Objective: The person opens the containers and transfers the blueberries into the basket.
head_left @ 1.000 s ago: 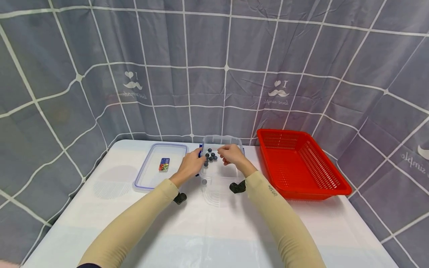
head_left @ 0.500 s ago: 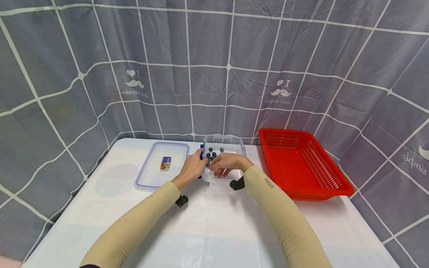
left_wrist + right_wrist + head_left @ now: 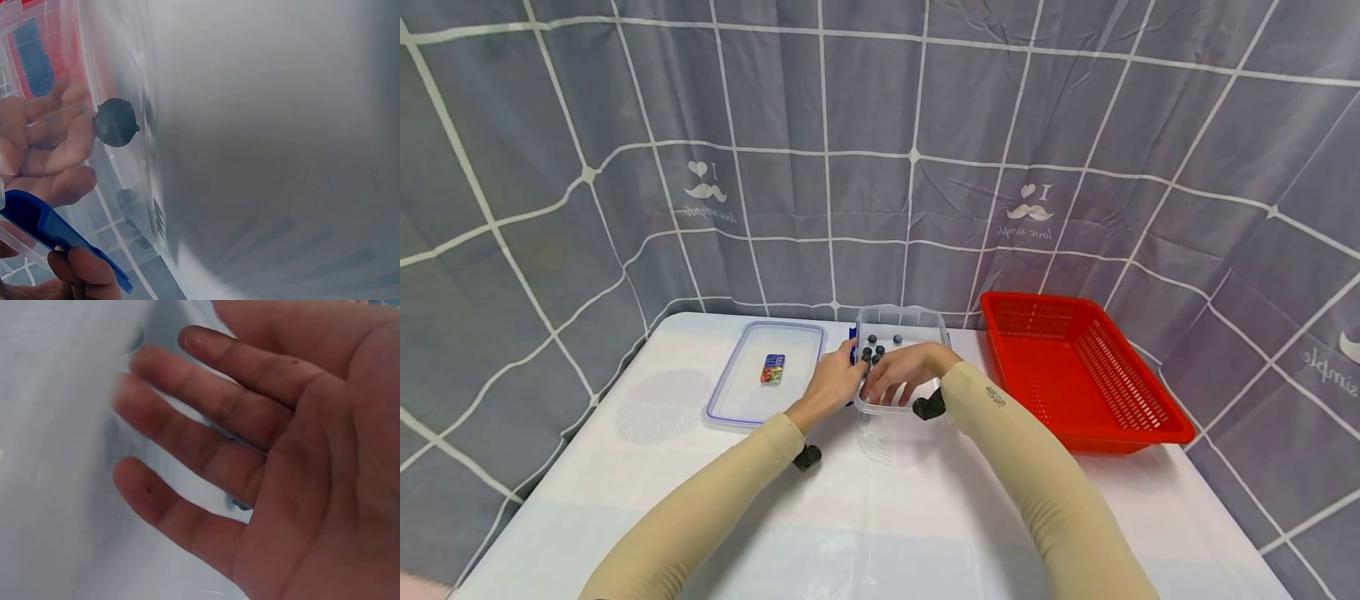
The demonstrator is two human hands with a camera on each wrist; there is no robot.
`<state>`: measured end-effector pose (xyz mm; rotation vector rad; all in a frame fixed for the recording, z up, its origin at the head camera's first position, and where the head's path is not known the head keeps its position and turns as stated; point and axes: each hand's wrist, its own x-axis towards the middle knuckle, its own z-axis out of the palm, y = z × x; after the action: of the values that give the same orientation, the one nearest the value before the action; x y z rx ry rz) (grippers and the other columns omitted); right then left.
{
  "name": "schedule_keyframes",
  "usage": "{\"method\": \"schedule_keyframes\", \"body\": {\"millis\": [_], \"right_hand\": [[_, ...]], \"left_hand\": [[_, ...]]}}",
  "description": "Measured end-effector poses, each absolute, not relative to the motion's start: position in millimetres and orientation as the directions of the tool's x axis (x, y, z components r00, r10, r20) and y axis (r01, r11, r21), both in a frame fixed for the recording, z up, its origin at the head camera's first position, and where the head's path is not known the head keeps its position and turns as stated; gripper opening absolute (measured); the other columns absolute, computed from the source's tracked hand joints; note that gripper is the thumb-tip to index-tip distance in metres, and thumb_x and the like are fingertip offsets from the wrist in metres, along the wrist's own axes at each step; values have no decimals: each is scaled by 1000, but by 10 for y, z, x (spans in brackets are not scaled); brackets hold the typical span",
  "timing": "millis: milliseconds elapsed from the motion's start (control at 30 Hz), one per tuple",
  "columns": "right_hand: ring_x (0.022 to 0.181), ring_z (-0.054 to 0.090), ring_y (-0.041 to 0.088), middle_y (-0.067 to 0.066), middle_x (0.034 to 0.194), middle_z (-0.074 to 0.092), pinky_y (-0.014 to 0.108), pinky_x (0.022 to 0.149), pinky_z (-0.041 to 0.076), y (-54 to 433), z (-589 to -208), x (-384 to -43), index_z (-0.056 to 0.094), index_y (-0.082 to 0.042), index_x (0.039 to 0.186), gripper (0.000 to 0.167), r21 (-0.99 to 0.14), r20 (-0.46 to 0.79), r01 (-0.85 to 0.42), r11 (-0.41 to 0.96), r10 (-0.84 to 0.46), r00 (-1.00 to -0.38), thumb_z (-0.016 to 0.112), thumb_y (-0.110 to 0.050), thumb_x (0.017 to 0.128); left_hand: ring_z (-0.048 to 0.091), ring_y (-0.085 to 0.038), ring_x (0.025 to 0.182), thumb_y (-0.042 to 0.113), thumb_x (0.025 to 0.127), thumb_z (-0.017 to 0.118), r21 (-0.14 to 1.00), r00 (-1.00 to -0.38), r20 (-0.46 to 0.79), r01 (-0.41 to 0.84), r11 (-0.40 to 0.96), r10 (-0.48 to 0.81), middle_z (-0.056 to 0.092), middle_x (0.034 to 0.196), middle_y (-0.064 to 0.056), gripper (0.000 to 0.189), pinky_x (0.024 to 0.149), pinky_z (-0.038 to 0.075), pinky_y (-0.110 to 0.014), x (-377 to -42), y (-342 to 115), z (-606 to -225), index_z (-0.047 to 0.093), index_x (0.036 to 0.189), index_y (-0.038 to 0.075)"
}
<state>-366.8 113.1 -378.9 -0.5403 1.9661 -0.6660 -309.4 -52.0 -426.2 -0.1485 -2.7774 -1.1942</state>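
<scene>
A clear plastic food container (image 3: 901,317) stands at the table's back with several blueberries (image 3: 876,351) in its left half; one lies apart near the back wall. My left hand (image 3: 830,379) grips its left wall, and in the left wrist view curled fingers lie by a blue latch (image 3: 75,240). My right hand (image 3: 906,368) reaches down inside toward the front left corner, fingers spread and slightly bent. In the right wrist view its palm and fingers (image 3: 206,456) hold nothing. A single blueberry (image 3: 115,123) shows through the wall in the left wrist view, close to the right fingers.
Left of the container lies its clear lid (image 3: 797,358) with a blue seal, bearing a small colourful label (image 3: 772,369). A red perforated basket (image 3: 1067,375) stands to the right. A grey curtain (image 3: 865,200) hangs behind the table.
The right hand has moved from above the container's right side down to its front left. One blueberry now lies apart at the back right. The left hand keeps its grip.
</scene>
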Motion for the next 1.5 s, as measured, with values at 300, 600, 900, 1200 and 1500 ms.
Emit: {"method": "schedule_keyframes", "body": {"millis": [300,600,900,1200,1500], "right_hand": [[112,67,21,4,118,72,45,96,52,1122,-3679,-3694,68,-15,128,29,-599,-693,-134,789,-595,-407,55,-20,102],[110,66,19,3,117,71,45,97,51,1094,-3738,-3699,70,-12,125,28,-610,-704,-130,782,-609,-365,58,-20,101],[104,66,14,1,121,70,45,98,51,1054,-3793,-3706,68,-9,130,32,-595,-734,-119,795,-598,-322,59,-17,101],[100,67,15,3,114,73,41,90,54,1078,-3740,-3683,67,-8,132,33,-591,-744,-108,799,-592,-309,58,-15,101],[96,64,13,1,103,71,36,80,52,1052,-3779,-3658,70,-5,124,28,-600,-764,-68,797,-596,-246,58,-12,100]], "left_hand": [[39,-11,45,25,98,48,733,-990,125,132,667,59,46,57,2,62,46,36,-28,-3071,-517,-4307,37,154,3],[53,-18,55,25,98,49,723,-988,148,143,676,50,60,72,-10,61,54,42,-33,-3035,-528,-4305,38,154,3],[63,-25,73,26,97,50,711,-987,157,141,689,39,70,95,-20,61,64,48,-38,-3002,-507,-4316,40,153,4],[57,-35,129,31,99,52,689,-968,246,215,692,56,59,140,-22,61,107,45,-49,-2927,-531,-4316,44,150,-1],[63,-28,104,30,96,58,622,-960,267,234,747,78,66,117,-17,60,92,51,-45,-2763,-537,-4303,49,146,-1]]}}
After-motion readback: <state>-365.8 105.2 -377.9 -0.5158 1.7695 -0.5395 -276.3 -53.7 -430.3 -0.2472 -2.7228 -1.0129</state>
